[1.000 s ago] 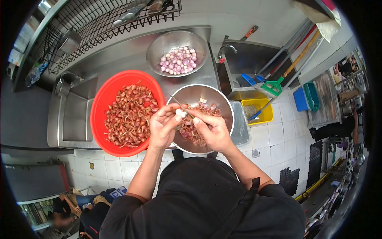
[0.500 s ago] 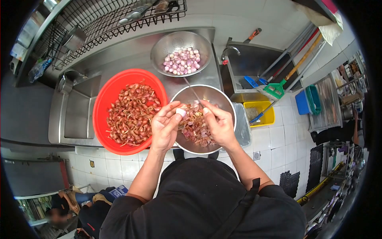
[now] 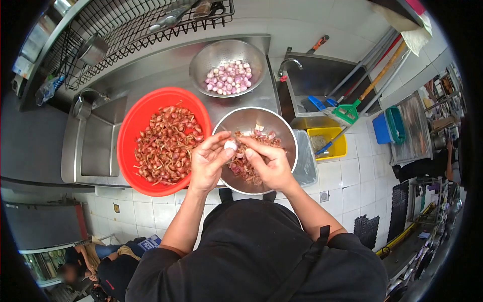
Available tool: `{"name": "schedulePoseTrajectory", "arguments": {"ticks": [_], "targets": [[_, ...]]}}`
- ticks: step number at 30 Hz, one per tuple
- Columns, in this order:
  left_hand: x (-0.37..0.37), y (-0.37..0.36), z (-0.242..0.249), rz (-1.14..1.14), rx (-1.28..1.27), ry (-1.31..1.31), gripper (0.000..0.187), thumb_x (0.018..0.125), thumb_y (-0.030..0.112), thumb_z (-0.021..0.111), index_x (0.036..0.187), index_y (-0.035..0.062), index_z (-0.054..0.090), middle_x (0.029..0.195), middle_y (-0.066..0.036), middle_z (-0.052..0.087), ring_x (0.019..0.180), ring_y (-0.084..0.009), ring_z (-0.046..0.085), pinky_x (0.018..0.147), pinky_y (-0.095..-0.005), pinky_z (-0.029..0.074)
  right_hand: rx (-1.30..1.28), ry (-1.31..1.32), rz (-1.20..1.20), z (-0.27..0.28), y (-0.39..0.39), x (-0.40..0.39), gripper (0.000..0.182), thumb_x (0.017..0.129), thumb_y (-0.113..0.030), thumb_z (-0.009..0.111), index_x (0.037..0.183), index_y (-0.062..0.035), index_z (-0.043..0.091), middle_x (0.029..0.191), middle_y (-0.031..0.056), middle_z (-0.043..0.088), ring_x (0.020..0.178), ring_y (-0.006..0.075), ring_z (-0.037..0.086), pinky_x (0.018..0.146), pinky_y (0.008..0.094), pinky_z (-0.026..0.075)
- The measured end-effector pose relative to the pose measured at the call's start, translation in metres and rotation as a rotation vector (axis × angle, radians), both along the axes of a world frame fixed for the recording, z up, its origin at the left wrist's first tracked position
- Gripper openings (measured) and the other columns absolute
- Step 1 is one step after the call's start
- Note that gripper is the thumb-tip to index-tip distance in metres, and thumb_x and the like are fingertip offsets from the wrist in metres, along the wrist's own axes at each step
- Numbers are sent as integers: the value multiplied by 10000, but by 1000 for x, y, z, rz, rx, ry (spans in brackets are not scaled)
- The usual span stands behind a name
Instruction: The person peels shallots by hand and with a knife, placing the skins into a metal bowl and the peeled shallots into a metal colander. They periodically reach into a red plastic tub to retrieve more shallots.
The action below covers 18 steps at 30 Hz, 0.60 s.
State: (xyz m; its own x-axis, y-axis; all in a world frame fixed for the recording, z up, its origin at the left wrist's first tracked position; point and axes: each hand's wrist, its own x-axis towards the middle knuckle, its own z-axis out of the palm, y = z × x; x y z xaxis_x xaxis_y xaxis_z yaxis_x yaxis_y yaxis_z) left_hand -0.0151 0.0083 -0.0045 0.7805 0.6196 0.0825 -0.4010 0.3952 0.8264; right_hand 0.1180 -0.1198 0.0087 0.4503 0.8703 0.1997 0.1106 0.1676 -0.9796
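My left hand (image 3: 207,163) is closed around a pale, partly peeled shallot (image 3: 230,145), gripped between thumb and fingertips above the steel bowl. Close beside it, my right hand (image 3: 271,162) is closed on a small knife (image 3: 236,135); its thin blade is foreshortened and hard to make out near the shallot. Below both hands, the steel bowl (image 3: 293,151) holds reddish-brown peelings (image 3: 246,168). To the left, a red basin (image 3: 125,146) is full of unpeeled shallots (image 3: 168,143). Behind the bowl, a steel colander (image 3: 198,60) contains peeled pinkish-white shallots (image 3: 229,78).
A sink (image 3: 98,146) lies at the far left and another sink (image 3: 327,75) at the right back. A yellow bin (image 3: 338,135) and a green broom head (image 3: 350,111) stand right. Wire shelving (image 3: 136,30) hangs above. Other people (image 3: 118,272) are at lower left.
My right hand has turned and lowered its fingers toward the shallot. The knife blade, which pointed away toward the colander, now lies close to the shallot, which has turned in my left hand.
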Motion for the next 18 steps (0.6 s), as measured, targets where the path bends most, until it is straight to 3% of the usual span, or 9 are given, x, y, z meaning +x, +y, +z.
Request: {"name": "schedulePoseTrajectory", "arguments": {"ticks": [2,5,15,18], "targets": [[-1,1,3,20,-24,29,343,902,-59,630,1241,-26,585,1145,-131,657,1037,-165,650,882,-287,554,-67,142,-4,1,-2,6,311,977,-81,562,1260,36,620,1208,141,677,1141,159,606,997,288,446],[-3,5,3,-21,-57,49,335,895,-20,652,1224,-34,591,1162,-140,660,1072,-176,642,918,-298,537,-7,40,-128,-5,-2,10,316,978,-86,560,1263,39,614,1210,152,676,1141,171,611,996,298,451],[0,0,-1,34,101,65,287,900,-78,631,1185,-45,617,1092,-118,682,1013,-165,657,895,-285,536,105,-316,-62,4,-2,-10,402,920,-38,590,1319,7,576,1254,186,646,1160,299,636,990,351,479],[0,-2,-3,58,141,58,295,901,-81,629,1194,-52,612,1085,-125,682,999,-164,663,873,-278,544,101,-298,-69,3,-2,-11,378,930,-35,578,1305,13,588,1247,187,651,1161,273,637,983,342,485]]}}
